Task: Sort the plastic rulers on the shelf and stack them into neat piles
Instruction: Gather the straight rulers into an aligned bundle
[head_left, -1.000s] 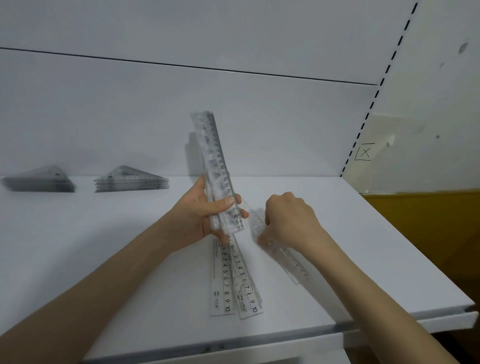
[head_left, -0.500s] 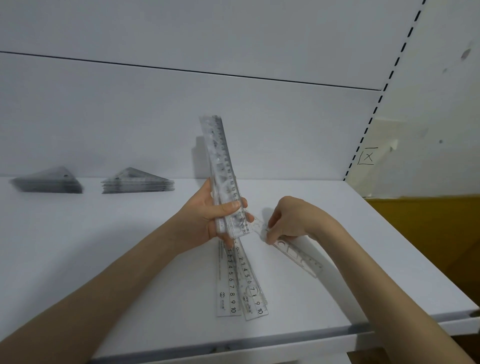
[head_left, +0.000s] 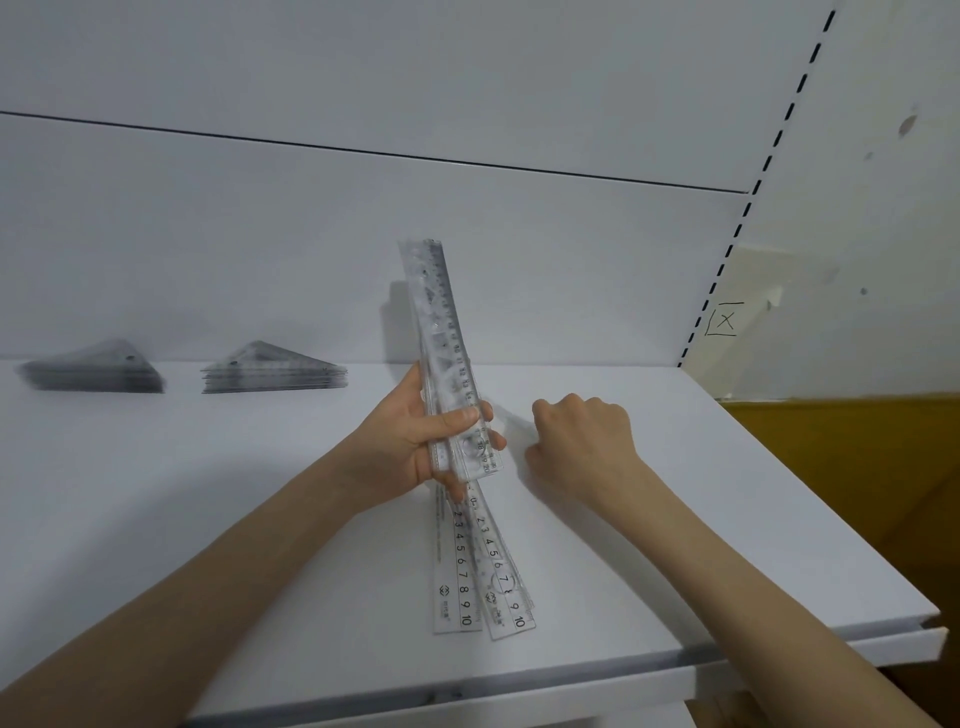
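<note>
Sorted at 9 o'clock: two triangle piles (head_left: 272, 371). Gripped in left hand (head_left: 410, 441): ruler bundle (head_left: 441, 322). Right hand (head_left: 582, 441) curled, hold unclear. Left at 6 o'clock: loose rulers (head_left: 467, 571)

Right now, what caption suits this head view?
Left hand grips a bundle of rulers; right hand curled beside it; loose rulers lie on the shelf.

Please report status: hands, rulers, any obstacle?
Left hand grips ruler bundle, tilted up. Right hand curled beside it, grip unclear. Loose rulers flat on shelf. Nothing in the way.
</note>
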